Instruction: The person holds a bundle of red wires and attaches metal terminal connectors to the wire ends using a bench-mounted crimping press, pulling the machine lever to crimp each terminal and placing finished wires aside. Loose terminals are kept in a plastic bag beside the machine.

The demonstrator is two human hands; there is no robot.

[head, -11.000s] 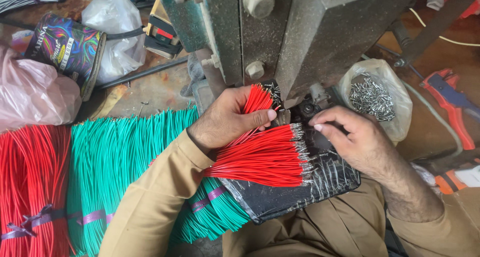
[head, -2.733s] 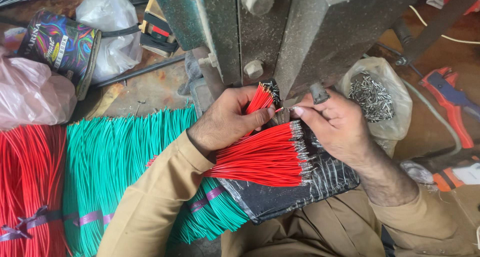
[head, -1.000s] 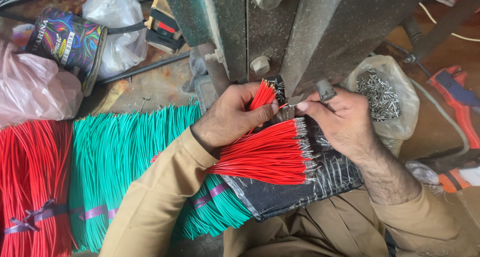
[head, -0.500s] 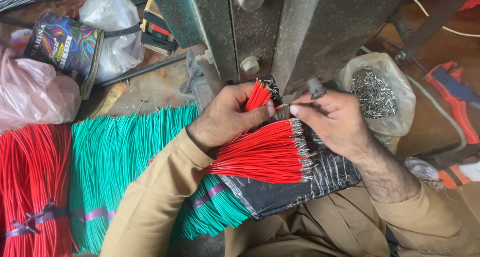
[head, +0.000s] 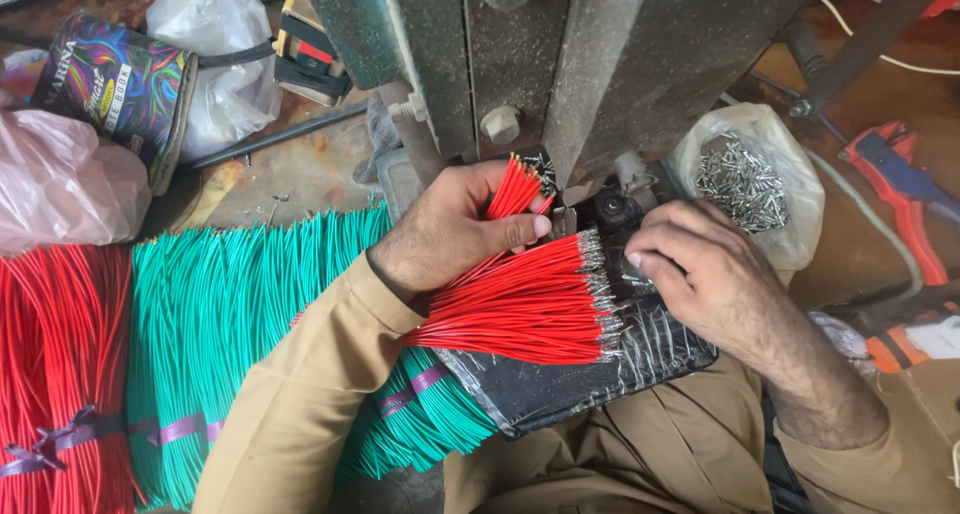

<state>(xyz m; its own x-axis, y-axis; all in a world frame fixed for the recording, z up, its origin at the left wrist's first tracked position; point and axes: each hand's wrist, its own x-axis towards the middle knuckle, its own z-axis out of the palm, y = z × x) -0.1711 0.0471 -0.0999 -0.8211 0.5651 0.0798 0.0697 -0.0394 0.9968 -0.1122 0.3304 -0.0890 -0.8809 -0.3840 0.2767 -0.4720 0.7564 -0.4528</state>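
Left hand: left hand (head: 450, 232) was closed around a small bunch of red wires (head: 513, 187), thumb pressed on the side, the wire ends pointing up toward the grey metal press (head: 600, 64).
Right hand: right hand (head: 700, 274) lay palm down with fingers curled, the fingertips at the metal tips of the red wire pile (head: 520, 304); whether it pinched one wire I could not tell.
Red wires in hand: held upright, just under the lower edge of the press, with bare tips at the top.
Red wire pile: lay fanned out on a black wrapped board (head: 590, 374) on the person's lap, between both hands, silver tips turned to the right.
Black wrapped board: rested on the khaki trousers, shiny plastic over it.
Green wires (head: 230, 324): a wide bundle left of the left sleeve, tied with a purple band (head: 180, 429).
Red wire bundle (head: 50, 374): at the far left, beside the green wires, also tied with purple.
Bag of metal terminals (head: 745, 184): clear plastic, just above the right hand, beside the press.
Colourful tin (head: 115, 84): lay on its side at the upper left, near a pink plastic bag (head: 55, 179).
Red-handled tool (head: 900, 189): at the right edge, well apart from the hands.
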